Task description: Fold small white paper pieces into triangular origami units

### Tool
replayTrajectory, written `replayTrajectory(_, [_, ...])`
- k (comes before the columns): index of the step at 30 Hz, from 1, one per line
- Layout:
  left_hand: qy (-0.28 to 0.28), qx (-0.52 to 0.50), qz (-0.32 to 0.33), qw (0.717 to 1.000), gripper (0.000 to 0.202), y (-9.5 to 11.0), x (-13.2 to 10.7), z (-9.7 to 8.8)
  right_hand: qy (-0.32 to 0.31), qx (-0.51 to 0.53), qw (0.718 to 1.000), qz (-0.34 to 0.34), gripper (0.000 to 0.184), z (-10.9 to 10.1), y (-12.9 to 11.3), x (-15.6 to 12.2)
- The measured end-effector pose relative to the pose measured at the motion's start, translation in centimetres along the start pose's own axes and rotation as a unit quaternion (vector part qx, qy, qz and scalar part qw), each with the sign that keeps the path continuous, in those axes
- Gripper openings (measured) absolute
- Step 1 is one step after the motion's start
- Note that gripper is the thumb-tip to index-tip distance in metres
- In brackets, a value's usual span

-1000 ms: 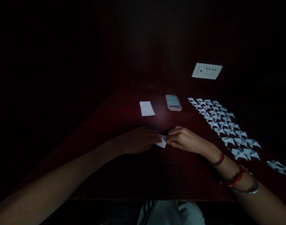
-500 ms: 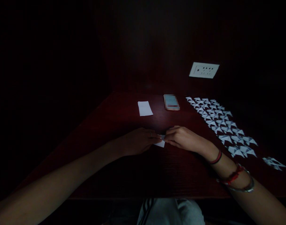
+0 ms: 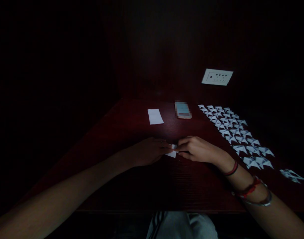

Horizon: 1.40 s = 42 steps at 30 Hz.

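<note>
On the table (image 3: 104, 132), left hand (image 3: 150, 152) and right hand (image 3: 196, 149) press fingers on paper (image 3: 171, 154), partly hiding it; grip I cannot tell. Beyond lie sheets (image 3: 155, 116) and phone (image 3: 183, 109); rightward, folded pieces (image 3: 234, 132).

dim; left hand (image 3: 150, 152) shadowed; phone screen (image 3: 183, 109) pixelated; upper corners black

The room is very dim, its left and right sides sunk in near-black. A dark red counter (image 3: 122, 127), faintly grained, runs back to a dark reddish wall (image 3: 157, 66) bearing a white socket plate (image 3: 217, 77) right of centre.
</note>
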<state>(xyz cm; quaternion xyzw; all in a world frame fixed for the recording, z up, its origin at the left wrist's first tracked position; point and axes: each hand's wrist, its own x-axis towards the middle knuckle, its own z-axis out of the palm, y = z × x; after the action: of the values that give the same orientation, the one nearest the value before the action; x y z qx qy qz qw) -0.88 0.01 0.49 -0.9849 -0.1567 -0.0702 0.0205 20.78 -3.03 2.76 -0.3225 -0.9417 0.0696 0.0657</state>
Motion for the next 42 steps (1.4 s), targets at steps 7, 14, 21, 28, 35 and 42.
replayTrajectory(7, [0.004,-0.006,-0.002,1.0,0.039,0.0,0.0,0.1,-0.005,-0.032,0.999,0.002,0.021,-0.2,-0.3,0.1])
replayTrajectory(14, [-0.003,-0.024,-0.008,1.0,0.043,-0.5,-0.2,0.6,0.002,-0.048,0.999,0.022,0.022,-0.5,1.1,-0.8])
replayTrajectory(21, [0.023,-0.033,0.026,0.999,0.038,-1.0,0.2,0.4,0.05,-0.039,0.998,0.024,0.027,0.4,1.3,-0.2])
replayTrajectory(28, [0.03,-0.025,0.042,0.998,0.044,-1.6,0.4,1.0,0.039,-0.023,0.999,-0.001,0.024,1.5,1.9,0.2])
replayTrajectory(35, [0.005,0.017,0.017,1.0,0.046,-0.8,-0.1,0.7,0.045,-0.008,0.999,-0.01,0.023,1.6,2.2,0.4])
replayTrajectory(42, [-0.017,0.061,-0.061,0.996,0.045,1.6,-0.7,0.6,0.058,-0.014,0.998,0.014,0.021,1.8,2.3,0.6])
